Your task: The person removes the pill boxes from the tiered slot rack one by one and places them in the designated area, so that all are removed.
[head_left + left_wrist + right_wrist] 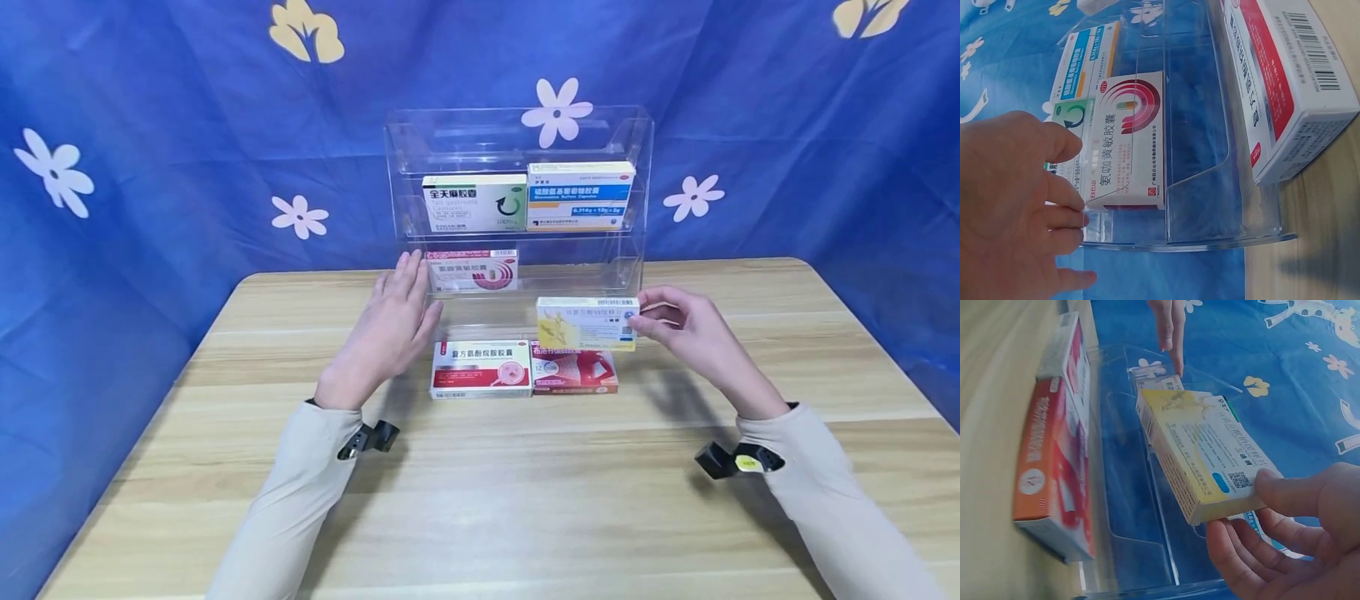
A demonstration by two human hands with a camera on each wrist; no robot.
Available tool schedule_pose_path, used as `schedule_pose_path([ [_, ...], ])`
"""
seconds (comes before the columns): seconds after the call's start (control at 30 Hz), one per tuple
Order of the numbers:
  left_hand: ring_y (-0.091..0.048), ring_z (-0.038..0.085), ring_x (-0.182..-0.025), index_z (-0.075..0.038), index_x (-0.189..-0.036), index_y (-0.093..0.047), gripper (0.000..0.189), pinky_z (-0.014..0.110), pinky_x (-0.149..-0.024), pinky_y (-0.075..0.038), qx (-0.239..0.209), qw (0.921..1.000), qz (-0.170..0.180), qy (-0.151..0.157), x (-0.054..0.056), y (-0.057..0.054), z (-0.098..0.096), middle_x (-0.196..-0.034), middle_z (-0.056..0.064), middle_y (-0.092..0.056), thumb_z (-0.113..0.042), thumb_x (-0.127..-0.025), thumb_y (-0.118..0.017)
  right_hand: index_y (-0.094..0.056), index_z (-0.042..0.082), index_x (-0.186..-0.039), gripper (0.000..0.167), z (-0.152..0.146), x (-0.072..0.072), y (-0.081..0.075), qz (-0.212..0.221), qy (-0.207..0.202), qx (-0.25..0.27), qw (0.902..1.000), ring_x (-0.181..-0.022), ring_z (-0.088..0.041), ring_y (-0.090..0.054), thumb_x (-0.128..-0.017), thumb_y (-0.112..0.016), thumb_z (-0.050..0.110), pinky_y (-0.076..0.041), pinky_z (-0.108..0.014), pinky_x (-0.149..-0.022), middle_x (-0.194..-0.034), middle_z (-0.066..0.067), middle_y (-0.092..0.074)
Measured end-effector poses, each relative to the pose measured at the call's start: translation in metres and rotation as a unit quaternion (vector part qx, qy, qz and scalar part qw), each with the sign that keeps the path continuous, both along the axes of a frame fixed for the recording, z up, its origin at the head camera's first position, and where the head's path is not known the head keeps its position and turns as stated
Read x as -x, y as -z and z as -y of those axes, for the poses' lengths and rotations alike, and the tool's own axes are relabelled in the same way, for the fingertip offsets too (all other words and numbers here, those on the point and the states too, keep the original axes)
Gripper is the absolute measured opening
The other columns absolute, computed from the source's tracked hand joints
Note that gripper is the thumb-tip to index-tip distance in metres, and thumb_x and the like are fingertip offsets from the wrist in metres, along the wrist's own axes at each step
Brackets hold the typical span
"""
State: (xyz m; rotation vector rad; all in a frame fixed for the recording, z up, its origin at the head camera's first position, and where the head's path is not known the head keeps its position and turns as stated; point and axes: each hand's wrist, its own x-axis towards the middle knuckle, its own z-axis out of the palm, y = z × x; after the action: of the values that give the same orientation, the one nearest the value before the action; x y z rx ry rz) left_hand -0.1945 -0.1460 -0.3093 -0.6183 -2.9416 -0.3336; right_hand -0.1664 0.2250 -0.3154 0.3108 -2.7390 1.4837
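Pinching only its right end, the right hand (pixel 678 321) holds the yellow-and-white cardboard box (pixel 583 323) on the near side of the clear plastic rack (pixel 465 133); that off-centre grip might let it tilt. The left hand (pixel 386 321), fingers extended, could nudge the pink-and-white carton (pixel 471 272).

The left arm (pixel 288 500) reaches forward, left hand (pixel 384 327) with fingers (pixel 406 277) nearly straight; the right arm (pixel 832 492) reaches too, right hand (pixel 692 333) pinching between thumb (pixel 654 328) and fingers.
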Motion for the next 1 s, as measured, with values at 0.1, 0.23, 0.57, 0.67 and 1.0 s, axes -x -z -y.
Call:
schedule_pose_path([
  [0.1,0.001,0.033,-0.147,0.007,-0.151,-0.01,0.064,0.054,-0.118,-0.002,0.004,1.0,0.001,-0.003,0.0,0.0,0.0,-0.159,0.022,-0.003,-0.033,-0.105,-0.029,-0.059,-0.004,-0.118,0.034,-0.004,-0.005,0.003,0.016,-0.006,0.001,0.9998,-0.086,-0.004,-0.065,-0.092,-0.067,0.016,-0.055,-0.02,-0.076,-0.105,-0.018,-0.067],
  [0.23,0.001,0.034,-0.147,0.007,-0.151,-0.011,0.064,0.054,-0.118,-0.003,0.007,1.0,-0.002,-0.003,0.0,0.0,0.002,-0.159,0.022,-0.002,-0.033,-0.105,-0.03,-0.059,-0.005,-0.119,0.037,-0.007,-0.011,0.007,0.047,-0.012,-0.008,0.9988,-0.087,-0.008,-0.065,-0.092,-0.067,0.018,-0.053,-0.02,-0.076,-0.106,-0.017,-0.068],
  [0.57,-0.001,0.036,-0.146,0.01,-0.149,-0.012,0.062,0.046,-0.12,-0.003,0.007,0.9999,-0.006,0.005,-0.003,0.001,0.003,-0.158,0.026,-0.005,-0.029,-0.105,-0.03,-0.058,-0.011,-0.117,0.036,-0.01,-0.025,0.031,0.123,-0.046,0.042,0.9904,-0.086,-0.014,-0.066,-0.091,-0.066,0.013,-0.055,-0.027,-0.079,-0.1,-0.013,-0.069],
  [0.67,-0.001,0.036,-0.146,0.01,-0.149,-0.012,0.061,0.046,-0.12,-0.003,0.008,0.9999,-0.003,0.005,-0.004,0.0,0.002,-0.158,0.026,-0.004,-0.028,-0.105,-0.031,-0.057,-0.012,-0.119,0.039,-0.009,-0.028,0.039,0.144,-0.047,0.045,0.9874,-0.085,-0.014,-0.065,-0.091,-0.066,0.015,-0.055,-0.026,-0.077,-0.099,-0.011,-0.068],
  [1.0,-0.001,0.036,-0.146,0.011,-0.149,-0.013,0.061,0.045,-0.12,-0.003,0.003,0.9999,-0.004,0.009,-0.001,0.001,-0.001,-0.158,0.026,-0.006,-0.028,-0.105,-0.028,-0.051,-0.019,-0.119,0.04,-0.007,-0.032,0.059,0.216,-0.055,0.113,0.9682,-0.082,-0.017,-0.065,-0.091,-0.065,0.006,-0.06,-0.035,-0.075,-0.093,-0.012,-0.064],
])
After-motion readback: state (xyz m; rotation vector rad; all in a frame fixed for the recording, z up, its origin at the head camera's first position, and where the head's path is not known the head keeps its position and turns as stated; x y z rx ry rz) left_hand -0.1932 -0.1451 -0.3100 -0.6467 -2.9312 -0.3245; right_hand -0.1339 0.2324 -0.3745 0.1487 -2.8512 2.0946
